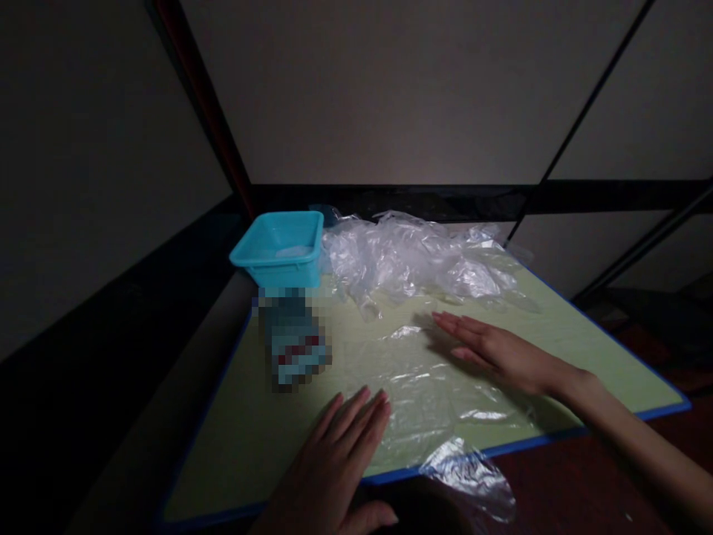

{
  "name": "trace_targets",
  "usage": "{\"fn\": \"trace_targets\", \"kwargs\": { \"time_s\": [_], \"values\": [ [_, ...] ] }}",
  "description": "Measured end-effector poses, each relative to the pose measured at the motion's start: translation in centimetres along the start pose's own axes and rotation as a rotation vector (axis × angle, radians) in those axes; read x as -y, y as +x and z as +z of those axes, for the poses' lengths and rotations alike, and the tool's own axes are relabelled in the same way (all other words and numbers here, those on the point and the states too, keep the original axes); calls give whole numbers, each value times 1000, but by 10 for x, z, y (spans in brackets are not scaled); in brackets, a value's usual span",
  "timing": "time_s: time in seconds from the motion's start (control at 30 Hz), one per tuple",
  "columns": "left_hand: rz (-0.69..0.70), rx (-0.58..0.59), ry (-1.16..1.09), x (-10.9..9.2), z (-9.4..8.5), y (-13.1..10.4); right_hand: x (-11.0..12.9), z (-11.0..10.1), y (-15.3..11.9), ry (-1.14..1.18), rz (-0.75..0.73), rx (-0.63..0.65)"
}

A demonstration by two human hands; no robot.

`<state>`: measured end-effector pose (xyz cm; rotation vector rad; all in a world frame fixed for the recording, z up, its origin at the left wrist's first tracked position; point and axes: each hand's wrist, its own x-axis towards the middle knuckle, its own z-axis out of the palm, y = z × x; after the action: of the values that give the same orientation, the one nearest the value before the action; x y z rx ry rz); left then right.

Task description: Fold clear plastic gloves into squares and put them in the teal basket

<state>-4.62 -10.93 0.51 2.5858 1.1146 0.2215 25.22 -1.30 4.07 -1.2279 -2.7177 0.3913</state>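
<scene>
A clear plastic bag (423, 394) lies spread on the light green table, and part of it hangs over the front edge. My left hand (339, 461) is at the bag's left side, palm down with its fingers stretched out, holding nothing. Over the bag's right part is my right hand (495, 353), fingers extended and nothing in it; whether it touches the plastic cannot be made out. Behind the bag sits a crumpled heap of clear plastic (412, 256).
A turquoise basket (304, 275) with something pale inside stands at the back left. In front of it is a pixelated item (298, 342). The table (223, 475) has a blue edge. Pale panels (390, 89) rise behind it.
</scene>
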Motion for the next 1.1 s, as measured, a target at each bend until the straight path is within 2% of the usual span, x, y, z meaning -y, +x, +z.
{"fn": "trace_targets", "kwargs": {
  "time_s": [0.1,0.17,0.2,0.3,0.43,0.6,0.77,0.87,0.9,0.97,1.03,1.1],
  "values": [
    [30,-11,22,4,2,0,-22,10,30,18,-57,13],
    [73,-19,44,11,9,1,-34,17,39,-1,-31,24],
    [120,-29,53,15,13,1,-39,20,42,-15,-13,26],
    [148,-71,119,26,28,3,-44,26,42,-62,20,18],
    [111,-81,216,31,40,4,-44,32,39,-117,2,-33],
    [64,-38,231,29,39,0,-47,36,37,-113,-15,-87],
    [58,-12,277,32,36,-21,-48,38,38,-113,-10,-81],
    [-6,-103,322,25,21,-22,-48,38,38,-115,-8,-78],
    [1,-152,327,20,11,-16,-48,38,39,-118,-7,-75],
    [158,-199,278,4,-12,9,-48,38,38,-123,-7,-72],
    [135,-139,234,-13,-30,46,-48,38,38,-120,-11,-77],
    [69,-103,226,-23,-34,87,-49,39,38,-112,-24,-85]
  ]
}}
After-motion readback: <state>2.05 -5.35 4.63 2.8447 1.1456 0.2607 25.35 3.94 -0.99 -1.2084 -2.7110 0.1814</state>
